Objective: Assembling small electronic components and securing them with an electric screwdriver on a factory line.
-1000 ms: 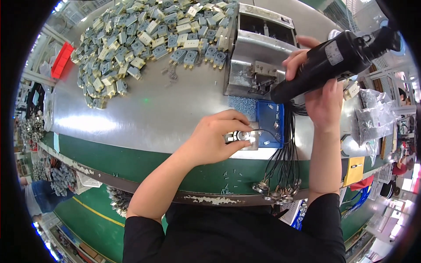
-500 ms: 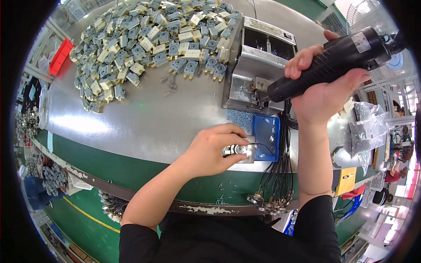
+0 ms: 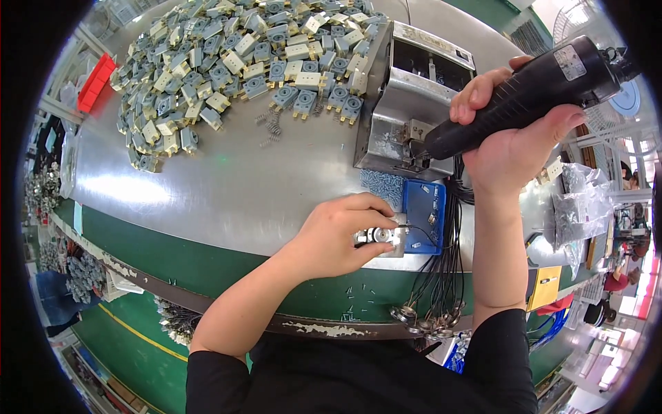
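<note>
My right hand (image 3: 509, 155) is wrapped round a black electric screwdriver (image 3: 527, 90). The tool slants down to the left, its nose at the front of a metal screw feeder (image 3: 394, 110); the bit itself is hard to make out. Lower on the bench, my left hand (image 3: 324, 238) pinches a small whitish part with a round metal centre (image 3: 380, 235) between thumb and fingers. That part sits at a small metal block (image 3: 398, 248), and a dark wire runs from it toward the blue tray (image 3: 423, 247). Small screws (image 3: 381, 188) lie heaped beside the tray.
A big pile of grey and cream socket-like housings (image 3: 258, 52) covers the back left of the steel bench. Loose springs (image 3: 272, 127) lie before it. Black cables with round metal ends (image 3: 427, 319) hang over the front edge. A red bin (image 3: 96, 83) stands far left.
The view has shifted a little, so the bench items sit slightly farther right. Both hands keep their grips, and the screwdriver's nose stays at the feeder.
</note>
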### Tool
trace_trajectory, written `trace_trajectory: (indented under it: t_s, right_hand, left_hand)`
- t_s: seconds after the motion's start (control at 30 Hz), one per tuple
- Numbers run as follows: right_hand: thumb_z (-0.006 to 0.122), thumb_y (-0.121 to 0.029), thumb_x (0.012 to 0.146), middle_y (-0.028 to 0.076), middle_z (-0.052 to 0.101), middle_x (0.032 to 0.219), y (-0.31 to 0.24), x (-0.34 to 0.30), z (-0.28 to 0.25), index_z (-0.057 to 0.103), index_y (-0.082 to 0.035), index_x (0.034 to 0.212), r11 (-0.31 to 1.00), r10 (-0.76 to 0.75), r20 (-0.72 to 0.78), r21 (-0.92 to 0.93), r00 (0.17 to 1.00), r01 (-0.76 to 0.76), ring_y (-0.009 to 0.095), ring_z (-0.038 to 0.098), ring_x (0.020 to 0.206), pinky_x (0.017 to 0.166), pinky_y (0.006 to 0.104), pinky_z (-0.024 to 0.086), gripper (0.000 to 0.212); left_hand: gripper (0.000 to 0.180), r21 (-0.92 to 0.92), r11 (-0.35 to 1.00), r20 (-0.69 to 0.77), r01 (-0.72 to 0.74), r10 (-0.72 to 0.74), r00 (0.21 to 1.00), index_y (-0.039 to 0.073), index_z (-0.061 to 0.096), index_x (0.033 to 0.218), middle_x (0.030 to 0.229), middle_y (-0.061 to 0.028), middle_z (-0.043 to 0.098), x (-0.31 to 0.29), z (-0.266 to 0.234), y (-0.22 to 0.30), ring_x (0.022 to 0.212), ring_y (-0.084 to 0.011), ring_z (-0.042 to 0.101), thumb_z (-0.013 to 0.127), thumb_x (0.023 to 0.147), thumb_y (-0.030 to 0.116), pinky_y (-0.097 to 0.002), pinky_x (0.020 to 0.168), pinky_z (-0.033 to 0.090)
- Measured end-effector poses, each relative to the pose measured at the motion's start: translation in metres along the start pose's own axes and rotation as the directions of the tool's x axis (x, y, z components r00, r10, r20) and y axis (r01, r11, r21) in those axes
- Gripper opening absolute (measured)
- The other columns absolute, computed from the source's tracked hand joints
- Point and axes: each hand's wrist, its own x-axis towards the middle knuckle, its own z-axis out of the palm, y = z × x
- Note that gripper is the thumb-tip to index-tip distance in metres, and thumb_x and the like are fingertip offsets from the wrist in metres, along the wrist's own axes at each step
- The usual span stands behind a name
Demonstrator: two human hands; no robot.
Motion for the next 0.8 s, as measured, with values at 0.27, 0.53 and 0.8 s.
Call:
trace_trajectory:
  t_s: [0.27,0.53,0.8]
  right_hand:
    - [0.037,-0.095,0.086,0.009,0.055,0.073,-0.008,-0.012,0.001,0.046,-0.004,0.136,0.998,0.049,0.023,-0.029,0.999,-0.048,0.021,0.053,0.058,0.059,0.0364,0.046,0.104]
    - [0.041,-0.100,0.079,0.005,0.052,0.073,-0.042,-0.074,0.009,0.034,-0.003,0.153,0.947,0.277,0.191,0.111,0.942,-0.301,0.018,0.053,0.056,0.055,0.0333,0.047,0.122]
    - [0.039,-0.100,0.078,0.007,0.052,0.075,-0.033,-0.085,0.010,0.033,-0.003,0.150,0.969,0.231,0.187,0.048,0.955,-0.244,0.018,0.054,0.057,0.056,0.0335,0.048,0.121]
  left_hand:
    - [0.031,-0.024,1.000,-0.016,0.006,-0.006,1.000,0.005,0.079,0.106,0.115,-0.0108,0.074,-0.002,0.003,-0.001,0.104,-0.0297,0.074,0.088,0.076,0.008,-0.0385,0.090,0.059]
    - [0.028,0.021,1.000,-0.030,-0.023,0.024,0.999,0.005,0.079,0.103,0.113,-0.0091,0.074,-0.001,0.000,-0.005,0.100,-0.0304,0.073,0.087,0.078,0.015,-0.0392,0.087,0.059]
    - [0.027,0.036,0.999,-0.033,-0.029,0.030,0.999,0.007,0.079,0.102,0.114,-0.0073,0.073,-0.005,0.003,-0.007,0.099,-0.0294,0.073,0.086,0.081,0.021,-0.0404,0.086,0.058]
